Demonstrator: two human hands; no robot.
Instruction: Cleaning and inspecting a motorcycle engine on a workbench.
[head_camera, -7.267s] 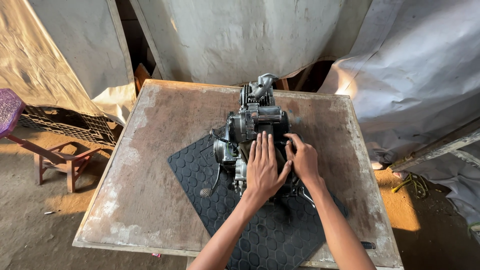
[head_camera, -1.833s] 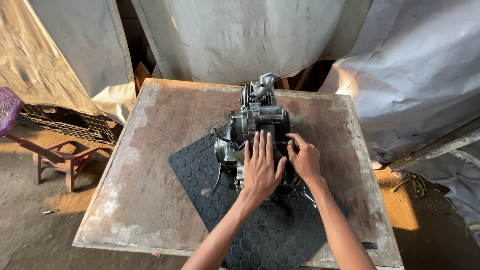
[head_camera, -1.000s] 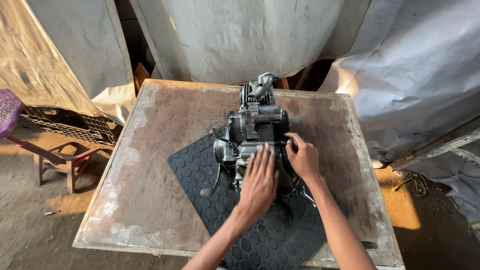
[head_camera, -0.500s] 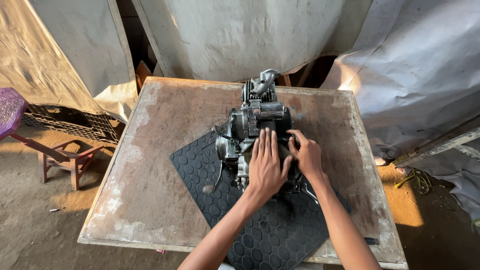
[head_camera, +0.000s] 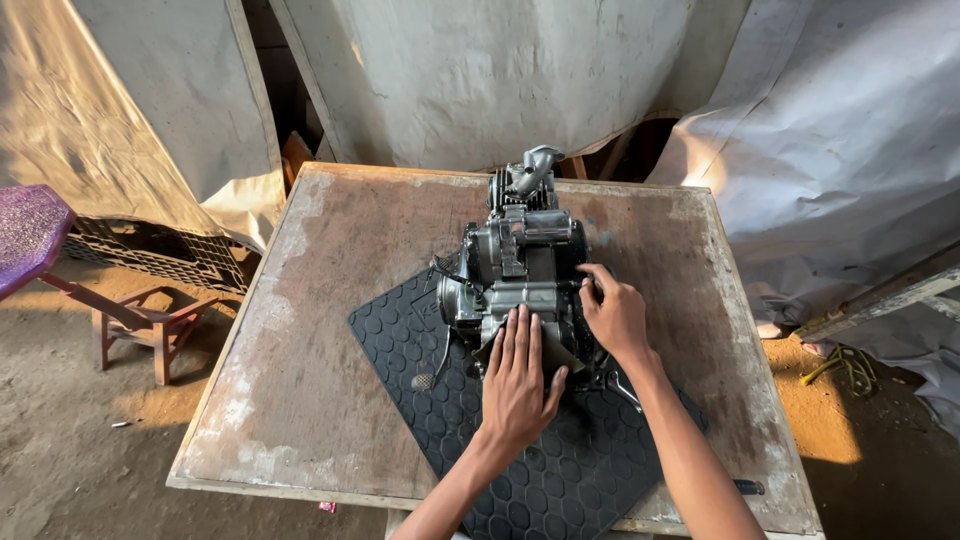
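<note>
A grey metal engine block (head_camera: 515, 260) stands on a black rubber mat (head_camera: 560, 460) with a hexagon pattern, on a worn wooden table (head_camera: 310, 330). My left hand (head_camera: 517, 378) lies flat on the near part of the engine, fingers together and stretched out. At the engine's right side my right hand (head_camera: 613, 312) curls its fingers against the casing. A thin cable with a small round end (head_camera: 424, 381) hangs from the engine's left side onto the mat.
Pale tarpaulins hang behind and to the right of the table. A purple stool (head_camera: 30, 235) and a small wooden bench (head_camera: 150, 320) stand on the dirt floor at left, near a dark plastic crate (head_camera: 160, 255). Yellow cord (head_camera: 840, 365) lies on the ground at right.
My left hand has slid a little nearer along the engine's top; the right hand stays at the engine's right side. The engine has not visibly moved.
</note>
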